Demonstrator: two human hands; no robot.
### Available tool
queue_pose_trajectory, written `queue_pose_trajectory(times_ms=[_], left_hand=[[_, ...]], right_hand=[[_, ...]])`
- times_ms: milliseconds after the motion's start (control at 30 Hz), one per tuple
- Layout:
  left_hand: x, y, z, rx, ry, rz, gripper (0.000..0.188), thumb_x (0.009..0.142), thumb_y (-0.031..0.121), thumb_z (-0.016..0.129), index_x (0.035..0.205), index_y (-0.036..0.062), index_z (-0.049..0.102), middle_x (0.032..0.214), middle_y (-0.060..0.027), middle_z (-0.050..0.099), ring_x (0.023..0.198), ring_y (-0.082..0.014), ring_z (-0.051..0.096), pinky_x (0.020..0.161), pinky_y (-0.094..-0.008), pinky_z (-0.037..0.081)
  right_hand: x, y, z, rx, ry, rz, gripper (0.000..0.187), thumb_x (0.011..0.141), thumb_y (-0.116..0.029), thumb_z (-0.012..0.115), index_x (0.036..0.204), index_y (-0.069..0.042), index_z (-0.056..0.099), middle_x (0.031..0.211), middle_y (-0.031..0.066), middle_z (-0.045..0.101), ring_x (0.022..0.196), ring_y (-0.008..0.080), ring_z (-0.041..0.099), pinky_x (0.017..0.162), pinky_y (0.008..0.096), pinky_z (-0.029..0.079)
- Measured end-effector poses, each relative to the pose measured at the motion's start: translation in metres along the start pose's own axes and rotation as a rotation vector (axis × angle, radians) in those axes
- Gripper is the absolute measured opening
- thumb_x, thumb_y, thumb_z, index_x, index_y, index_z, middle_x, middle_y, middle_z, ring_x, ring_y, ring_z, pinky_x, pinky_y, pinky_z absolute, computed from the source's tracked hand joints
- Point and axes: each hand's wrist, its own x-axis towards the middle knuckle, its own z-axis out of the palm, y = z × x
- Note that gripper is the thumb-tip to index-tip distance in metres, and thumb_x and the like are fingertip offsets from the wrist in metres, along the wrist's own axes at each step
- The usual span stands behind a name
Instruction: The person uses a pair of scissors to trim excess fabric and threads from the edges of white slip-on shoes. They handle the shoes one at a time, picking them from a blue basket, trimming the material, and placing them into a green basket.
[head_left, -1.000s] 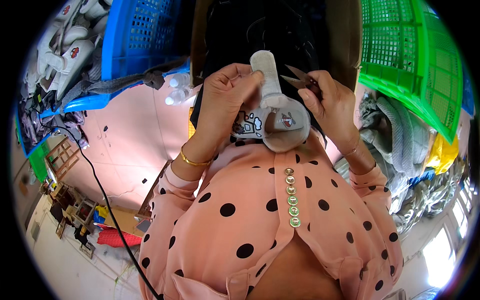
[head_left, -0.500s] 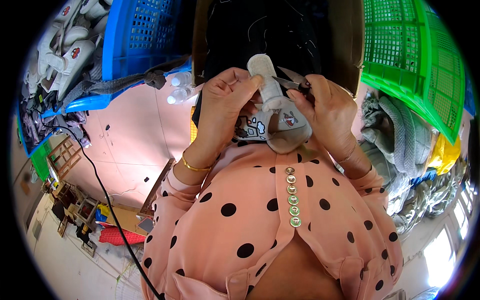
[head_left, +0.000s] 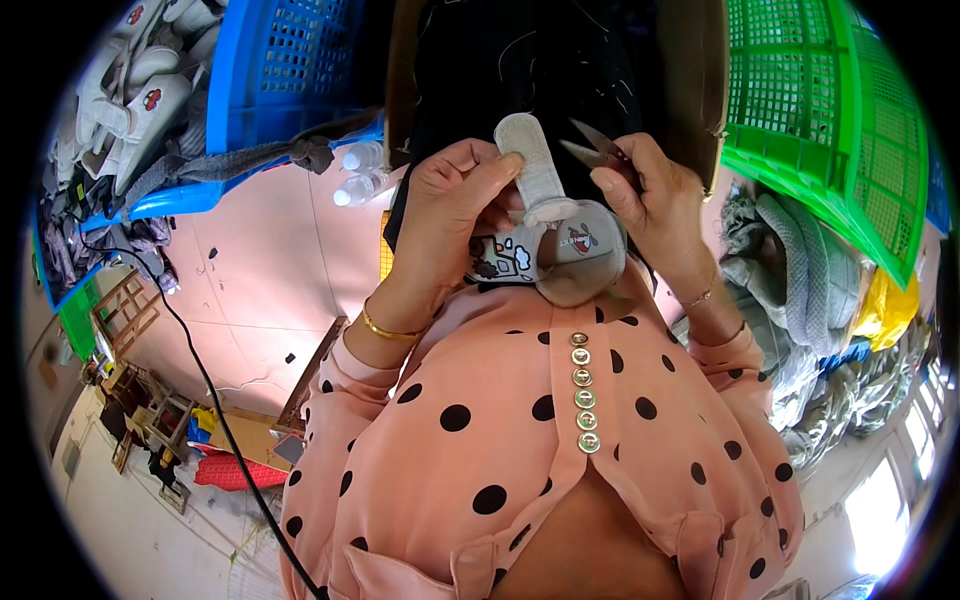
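At the frame's upper centre, the left hand (head_left: pixel 455 195) pinches the pale strap (head_left: pixel 535 150) of a small shoe (head_left: pixel 585 278), while the right hand (head_left: pixel 655 205), apart from the left, grips snips (head_left: pixel 600 142) whose parted blades point toward the strap.

The person is wearing a light peach-pink blouse (head_left: pixel 430 465), and round black dots (head_left: pixel 489 500) of differing sizes are scattering across its thin, soft cloth. Six round, shiny gold-coloured buttons (head_left: pixel 584 399) are running in one straight row down the front strip, and the neckline (head_left: pixel 590 475) is opening in a V. The left sleeve (head_left: pixel 322 430) and right sleeve (head_left: pixel 738 360) are carrying the same dotted pattern. A smooth gold-coloured bangle (head_left: pixel 395 334) is circling the left wrist; a thin bracelet (head_left: pixel 697 298) is circling the right. Black trousers (head_left: pixel 460 70) are covering the legs, and pale threads (head_left: pixel 517 42) are clinging to them.
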Motion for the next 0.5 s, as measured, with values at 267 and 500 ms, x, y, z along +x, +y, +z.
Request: queue_pose_trajectory(times_ms=[267,500], left_hand=[[-0.002,0.001,-0.001,-0.022,0.01,0.001,0.013,0.089,0.022,0.071,0.087,0.0098,0.067,0.072,0.0003,0.067,0.059,-0.0047,0.06,0.054,-0.0159,0.044],[-0.003,0.0,-0.001,-0.034,0.005,0.007,0.013,0.088,0.021,0.071,0.091,0.0083,0.071,0.073,-0.0005,0.068,0.061,-0.0049,0.061,0.054,-0.0162,0.044]], right_hand=[[0.016,0.001,-0.023,-0.363,-0.128,-0.32,0.035,0.081,-0.039,0.073,0.078,-0.01,0.053,0.057,0.0019,0.049,0.051,0.0189,0.055,0.046,0.0307,0.043],[0.025,0.002,-0.027,-0.406,-0.166,-0.391,0.037,0.081,-0.038,0.072,0.073,-0.011,0.048,0.056,0.0025,0.046,0.051,0.0188,0.054,0.045,0.031,0.042]])
